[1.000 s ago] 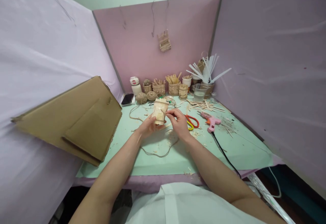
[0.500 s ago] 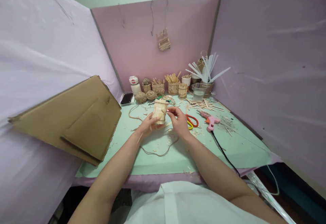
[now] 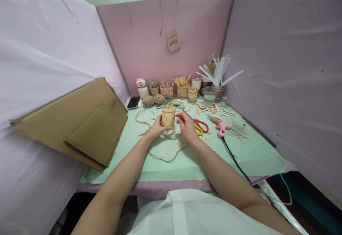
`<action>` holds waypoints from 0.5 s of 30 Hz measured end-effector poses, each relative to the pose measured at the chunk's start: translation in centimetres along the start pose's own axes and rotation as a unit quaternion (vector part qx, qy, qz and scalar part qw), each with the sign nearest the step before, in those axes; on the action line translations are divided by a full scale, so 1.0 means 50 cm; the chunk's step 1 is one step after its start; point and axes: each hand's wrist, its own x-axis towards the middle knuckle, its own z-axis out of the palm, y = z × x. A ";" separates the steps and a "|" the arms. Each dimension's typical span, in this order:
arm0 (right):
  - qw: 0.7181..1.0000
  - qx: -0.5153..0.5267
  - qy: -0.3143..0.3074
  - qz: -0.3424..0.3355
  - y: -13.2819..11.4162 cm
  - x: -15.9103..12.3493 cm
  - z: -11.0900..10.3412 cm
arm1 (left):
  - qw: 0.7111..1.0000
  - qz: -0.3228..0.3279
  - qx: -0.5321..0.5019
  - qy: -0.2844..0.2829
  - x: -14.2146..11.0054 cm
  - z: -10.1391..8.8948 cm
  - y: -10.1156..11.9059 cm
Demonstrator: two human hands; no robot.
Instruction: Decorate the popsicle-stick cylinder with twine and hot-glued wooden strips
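Observation:
My left hand (image 3: 156,129) is closed around a small round cup made of pale wooden sticks (image 3: 168,115), thumb across the lower front. The cup is upright above the table, its notched rim facing up. Just right of the cup is my right hand (image 3: 187,127), fingers curled and pinched together; whatever they may hold is too small to make out. A loose length of twine (image 3: 169,161) lies on the table below the hands. Scissors with red and yellow handles (image 3: 205,126) lie beside my right hand, partly hidden by it.
A pink glue gun (image 3: 221,125) with a black cord rests at the right. Behind it are scattered wooden sticks (image 3: 217,109). Along the back stand stick-filled baskets (image 3: 182,92), twine balls (image 3: 148,101) and a clear tub (image 3: 209,96). Cardboard (image 3: 80,121) leans at the left.
The cup has turned in my left hand from tilted to upright, showing a different side. My right fingers have drawn slightly away from it and curled. The view has shifted slightly.

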 end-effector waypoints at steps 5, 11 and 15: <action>1.000 -0.017 -0.017 0.006 0.009 0.002 0.004 | 1.000 0.017 -0.008 -0.006 0.005 -0.008 -0.004; 0.999 -0.034 -0.019 0.024 0.012 0.001 0.006 | 0.999 -0.002 -0.034 -0.025 0.007 -0.010 -0.007; 0.999 -0.031 -0.005 -0.003 0.004 -0.002 0.004 | 0.993 -0.051 -0.097 -0.045 -0.005 -0.007 0.009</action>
